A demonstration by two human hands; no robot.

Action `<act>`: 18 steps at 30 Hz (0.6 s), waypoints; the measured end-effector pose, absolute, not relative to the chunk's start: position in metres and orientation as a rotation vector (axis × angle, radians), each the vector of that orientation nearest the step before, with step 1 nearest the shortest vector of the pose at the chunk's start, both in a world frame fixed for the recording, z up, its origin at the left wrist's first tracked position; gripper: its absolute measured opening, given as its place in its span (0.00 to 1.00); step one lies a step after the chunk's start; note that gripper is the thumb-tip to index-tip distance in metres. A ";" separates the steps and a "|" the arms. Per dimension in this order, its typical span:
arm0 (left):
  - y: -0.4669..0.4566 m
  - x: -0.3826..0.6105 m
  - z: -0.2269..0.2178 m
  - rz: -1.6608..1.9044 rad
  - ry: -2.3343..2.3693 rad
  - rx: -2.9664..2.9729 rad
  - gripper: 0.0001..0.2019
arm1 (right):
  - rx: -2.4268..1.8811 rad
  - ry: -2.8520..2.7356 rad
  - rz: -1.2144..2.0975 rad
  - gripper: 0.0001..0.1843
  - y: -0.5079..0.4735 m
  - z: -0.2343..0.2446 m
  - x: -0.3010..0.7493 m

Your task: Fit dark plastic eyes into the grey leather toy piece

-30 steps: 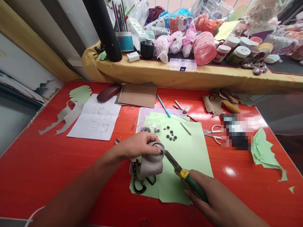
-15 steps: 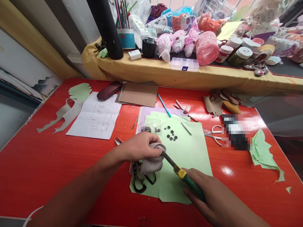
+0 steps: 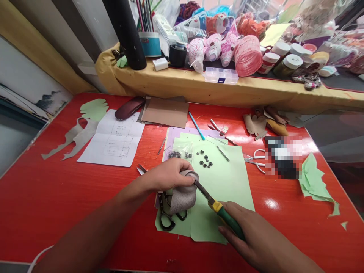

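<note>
My left hand (image 3: 173,175) is closed around a curled piece of grey, suede-like material (image 3: 183,199), its thumb pressing near the upper rim. A long metal tool with a green and yellow handle (image 3: 227,218) is gripped in my right hand (image 3: 247,231). The tool's narrow dark end meets the grey piece by my left thumb; its tip is hidden there, so its exact kind cannot be told. Dark-handled scissors (image 3: 167,223) lie partly under the grey piece and my left hand. Several small dark snap-like discs (image 3: 206,157) rest on the green paper (image 3: 224,182) beyond my hands.
A clear bag of dark fasteners (image 3: 182,149) lies behind my left hand. White-handled scissors (image 3: 259,167) are to the right. Farther back are a blue pen (image 3: 196,125), brown sheets (image 3: 166,112) and a drawn paper pattern (image 3: 113,140). A crowded ledge (image 3: 170,85) borders the red table (image 3: 71,201).
The lower part of the grey piece has swung slightly, showing more of its face. Both hands keep their grips, and the view has shifted a little.
</note>
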State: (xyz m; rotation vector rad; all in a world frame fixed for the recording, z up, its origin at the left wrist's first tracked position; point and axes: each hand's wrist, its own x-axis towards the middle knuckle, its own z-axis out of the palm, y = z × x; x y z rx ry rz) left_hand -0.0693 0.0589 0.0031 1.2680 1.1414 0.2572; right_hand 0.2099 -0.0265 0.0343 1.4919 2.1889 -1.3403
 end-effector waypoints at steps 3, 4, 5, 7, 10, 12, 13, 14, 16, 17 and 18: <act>0.060 -0.068 0.001 0.259 1.130 1.240 0.09 | 1.494 2.161 -1.366 0.15 -0.025 0.035 0.209; 0.060 -0.068 0.000 0.265 1.125 1.225 0.08 | 1.495 2.153 -1.371 0.15 -0.025 0.035 0.209; 0.060 -0.068 -0.001 0.271 1.120 1.210 0.08 | 1.499 2.147 -1.373 0.15 -0.024 0.035 0.209; 0.061 -0.067 -0.002 0.284 1.112 1.186 0.08 | 1.511 2.141 -1.369 0.16 -0.024 0.035 0.209; 0.061 -0.067 -0.004 0.300 1.099 1.163 0.08 | 1.520 2.141 -1.355 0.17 -0.023 0.034 0.209; 0.062 -0.067 -0.006 0.305 1.094 1.153 0.08 | 1.517 2.138 -1.349 0.17 -0.023 0.033 0.209; 0.062 -0.067 -0.007 0.306 1.093 1.150 0.08 | 1.516 2.136 -1.348 0.17 -0.022 0.032 0.209; 0.062 -0.067 -0.009 0.308 1.090 1.147 0.08 | 1.519 2.133 -1.349 0.17 -0.022 0.032 0.209; 0.062 -0.068 -0.011 0.313 1.084 1.143 0.09 | 1.524 2.132 -1.355 0.17 -0.022 0.032 0.209; 0.062 -0.068 -0.012 0.315 1.081 1.141 0.09 | 1.526 2.135 -1.361 0.17 -0.021 0.033 0.209; 0.062 -0.068 -0.013 0.316 1.079 1.139 0.10 | 1.529 2.140 -1.368 0.17 -0.021 0.033 0.208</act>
